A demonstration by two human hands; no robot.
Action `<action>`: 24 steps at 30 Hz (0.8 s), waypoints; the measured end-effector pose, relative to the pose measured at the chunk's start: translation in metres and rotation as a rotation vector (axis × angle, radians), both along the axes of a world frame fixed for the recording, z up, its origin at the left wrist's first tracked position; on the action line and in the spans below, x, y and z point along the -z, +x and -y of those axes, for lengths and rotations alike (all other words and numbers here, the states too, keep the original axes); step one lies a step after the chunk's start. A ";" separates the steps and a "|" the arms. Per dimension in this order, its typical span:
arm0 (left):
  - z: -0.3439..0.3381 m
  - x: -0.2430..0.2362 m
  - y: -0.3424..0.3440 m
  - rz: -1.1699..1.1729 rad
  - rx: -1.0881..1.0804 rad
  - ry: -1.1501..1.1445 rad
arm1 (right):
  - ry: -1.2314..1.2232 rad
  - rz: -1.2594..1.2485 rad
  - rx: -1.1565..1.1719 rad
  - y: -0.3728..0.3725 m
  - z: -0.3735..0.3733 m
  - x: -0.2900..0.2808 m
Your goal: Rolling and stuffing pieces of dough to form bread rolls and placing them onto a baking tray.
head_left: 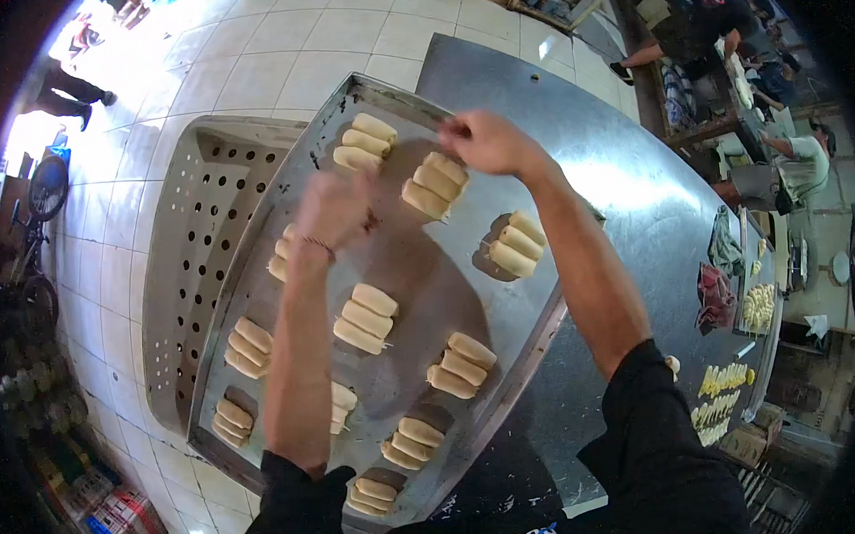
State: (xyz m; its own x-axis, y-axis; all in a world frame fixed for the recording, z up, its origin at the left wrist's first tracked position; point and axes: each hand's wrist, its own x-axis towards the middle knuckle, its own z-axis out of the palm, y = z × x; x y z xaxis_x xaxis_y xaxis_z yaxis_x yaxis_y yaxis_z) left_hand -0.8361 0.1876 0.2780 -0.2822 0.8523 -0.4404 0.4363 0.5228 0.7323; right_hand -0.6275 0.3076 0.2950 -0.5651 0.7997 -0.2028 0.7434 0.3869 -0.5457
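Observation:
A metal baking tray [428,290] holds several groups of pale, elongated dough pieces [363,318] laid side by side. My left hand [336,209] is over the upper left of the tray, below a dough group [365,142], blurred by motion, so its fingers are unclear. My right hand [484,144] hovers near the tray's upper edge, just above another group [434,185], fingers curled together; whatever they hold, if anything, is too small to make out.
The tray overlaps a perforated plastic crate [174,276] and a steel table [572,102]. Cloths [716,295] and yellow strips [719,384] lie rightward. Co-workers [796,169] work along the right. At left are a bicycle [41,243] and a person's legs [73,91].

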 end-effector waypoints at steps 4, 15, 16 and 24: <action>0.014 0.016 0.070 0.013 -0.011 0.192 | -0.257 -0.140 -0.023 0.029 0.026 0.009; 0.115 -0.008 0.068 0.496 -0.127 0.068 | 0.070 -0.256 0.479 0.109 0.096 -0.002; 0.126 -0.010 0.081 0.689 -0.183 0.004 | 0.049 -0.263 0.426 0.112 0.105 0.003; 0.054 0.035 0.197 0.278 -0.079 0.183 | -0.072 -0.211 0.262 0.120 0.099 0.009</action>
